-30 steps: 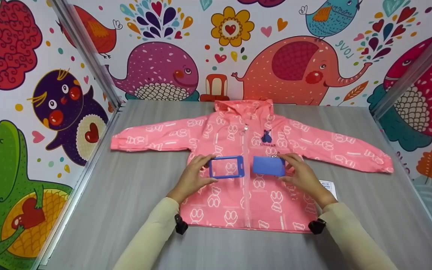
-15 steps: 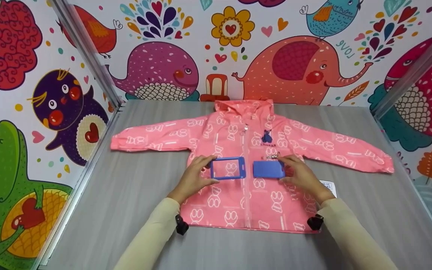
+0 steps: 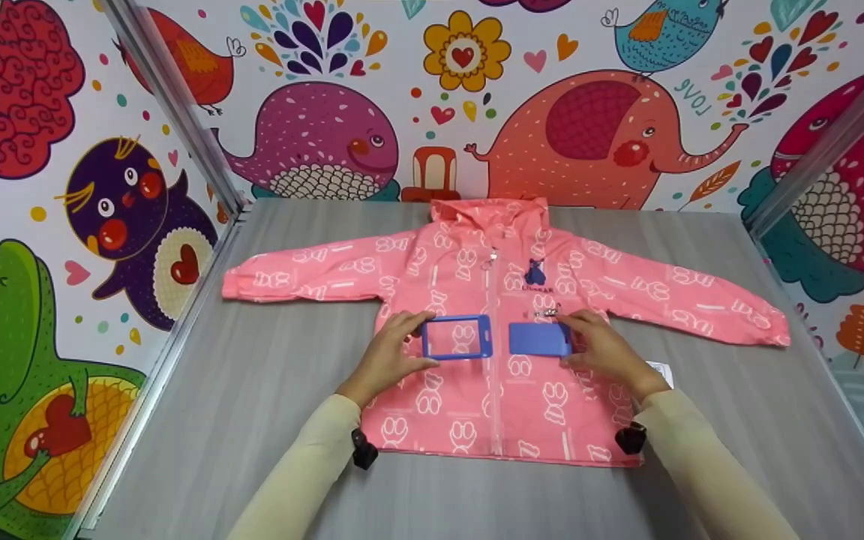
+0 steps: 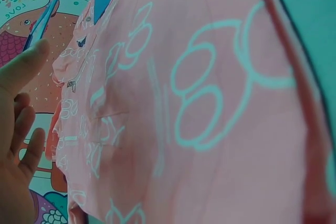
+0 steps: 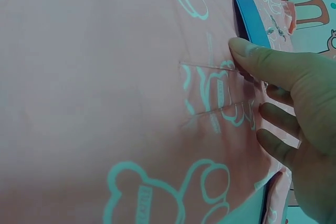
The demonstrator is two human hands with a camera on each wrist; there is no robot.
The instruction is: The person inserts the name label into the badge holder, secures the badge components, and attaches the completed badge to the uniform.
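Observation:
My left hand (image 3: 387, 354) pinches a blue rectangular open frame (image 3: 486, 336), like the rim of a card holder, at its left end. The jacket's print shows through its window. My right hand (image 3: 603, 349) pinches a flat blue rectangular panel (image 3: 537, 339) by its right end, between thumb and fingers. The two pieces are held level, side by side and apart, over the middle of a pink printed jacket (image 3: 432, 409). In the right wrist view the panel (image 5: 249, 9) appears edge-on beyond the thumb. A small metal clip (image 3: 550, 313) shows just above the panel.
The jacket lies spread on a grey table (image 3: 282, 375), sleeves out to both sides and hood toward the back wall. A white tag (image 3: 661, 373) sticks out beside my right wrist. Cartoon-printed walls (image 3: 462, 120) stand around the table, with metal posts (image 3: 177, 105) at the corners.
The blue panel has tipped to a flatter angle and shifted slightly down and right. The blue frame has moved very slightly right. Both grips stay the same.

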